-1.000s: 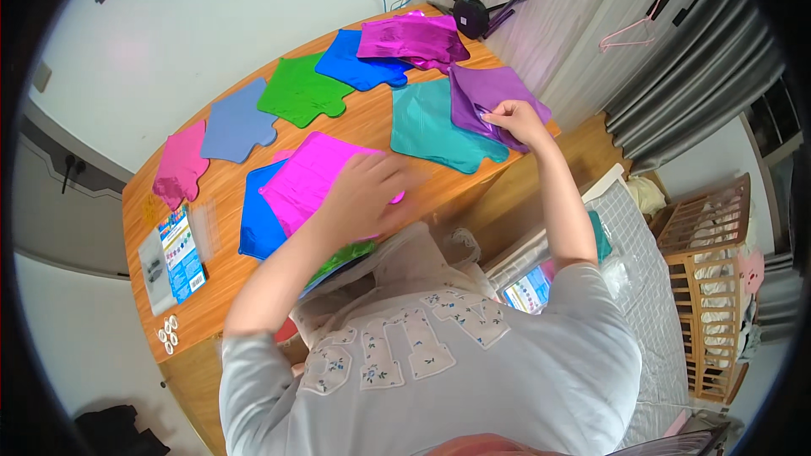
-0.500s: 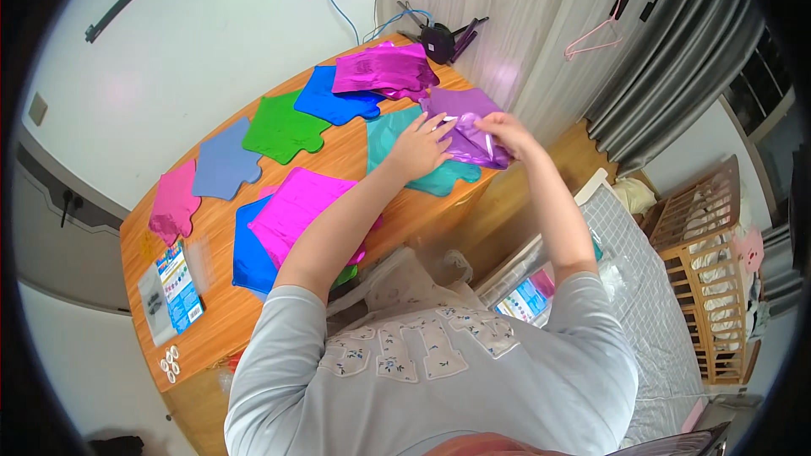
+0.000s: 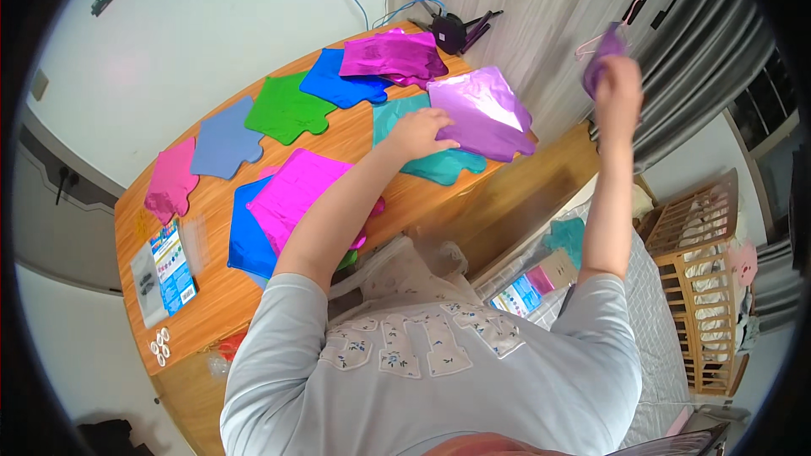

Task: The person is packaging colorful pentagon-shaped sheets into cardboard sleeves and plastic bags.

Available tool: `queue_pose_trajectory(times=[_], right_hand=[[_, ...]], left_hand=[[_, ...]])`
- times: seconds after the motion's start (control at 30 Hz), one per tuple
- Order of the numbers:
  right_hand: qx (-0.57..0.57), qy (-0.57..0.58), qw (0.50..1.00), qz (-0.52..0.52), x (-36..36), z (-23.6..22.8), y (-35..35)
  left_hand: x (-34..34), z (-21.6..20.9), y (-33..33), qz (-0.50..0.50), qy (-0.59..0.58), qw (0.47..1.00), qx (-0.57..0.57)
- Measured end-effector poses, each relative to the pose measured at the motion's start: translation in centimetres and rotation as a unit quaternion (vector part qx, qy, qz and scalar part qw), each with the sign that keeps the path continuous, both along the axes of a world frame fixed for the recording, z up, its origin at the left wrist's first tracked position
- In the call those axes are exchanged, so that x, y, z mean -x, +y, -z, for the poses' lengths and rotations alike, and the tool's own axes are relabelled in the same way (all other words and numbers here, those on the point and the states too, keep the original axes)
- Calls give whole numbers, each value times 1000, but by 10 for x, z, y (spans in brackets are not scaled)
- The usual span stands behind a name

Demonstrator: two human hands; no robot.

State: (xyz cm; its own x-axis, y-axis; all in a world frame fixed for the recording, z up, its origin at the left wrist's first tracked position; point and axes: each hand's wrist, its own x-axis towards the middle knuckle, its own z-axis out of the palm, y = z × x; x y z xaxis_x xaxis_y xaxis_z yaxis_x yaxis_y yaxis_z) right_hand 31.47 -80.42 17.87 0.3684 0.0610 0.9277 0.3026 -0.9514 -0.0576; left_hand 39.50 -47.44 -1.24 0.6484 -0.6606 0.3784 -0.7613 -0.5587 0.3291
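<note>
My left hand [image 3: 420, 133] lies at the near left edge of a flat, shiny light-purple foil piece [image 3: 488, 122], its fingers apart. Under that piece and the hand is a teal foil piece [image 3: 452, 167] with a rounded tab. Raised well to the right of the table, my right hand [image 3: 621, 84] is closed on a darker purple foil piece [image 3: 601, 55], smeared by motion. Near my left forearm, a bright magenta foil piece [image 3: 296, 190] lies over a blue one [image 3: 249, 236].
More foil pieces line the wooden table [image 3: 224, 228]: pink [image 3: 171, 177], grey-blue [image 3: 226, 137], green [image 3: 287, 110], blue [image 3: 334, 80] and magenta [image 3: 393, 55]. A black router [image 3: 452, 32] stands at the back. Packets [image 3: 173, 266] and white rings [image 3: 160, 344] lie at left; a bed [image 3: 655, 321] is at right.
My right hand has risen away from the table to the right, carrying a purple foil piece. The light-purple piece now lies flatter, while my left hand stays near its edge.
</note>
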Motion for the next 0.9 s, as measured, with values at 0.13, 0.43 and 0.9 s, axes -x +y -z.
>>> queue_pose_trajectory(times=[0.13,0.43,0.9], right_hand=[[206,105,967,-111,13,75,74],[119,335,897,-261,26,177,203],[-134,373,889,-228,6,197,212]], left_hand=[[-2,-2,43,49,-27,998,25],[43,-5,117,43,110,993,-19],[54,-9,109,5,-53,996,65]])
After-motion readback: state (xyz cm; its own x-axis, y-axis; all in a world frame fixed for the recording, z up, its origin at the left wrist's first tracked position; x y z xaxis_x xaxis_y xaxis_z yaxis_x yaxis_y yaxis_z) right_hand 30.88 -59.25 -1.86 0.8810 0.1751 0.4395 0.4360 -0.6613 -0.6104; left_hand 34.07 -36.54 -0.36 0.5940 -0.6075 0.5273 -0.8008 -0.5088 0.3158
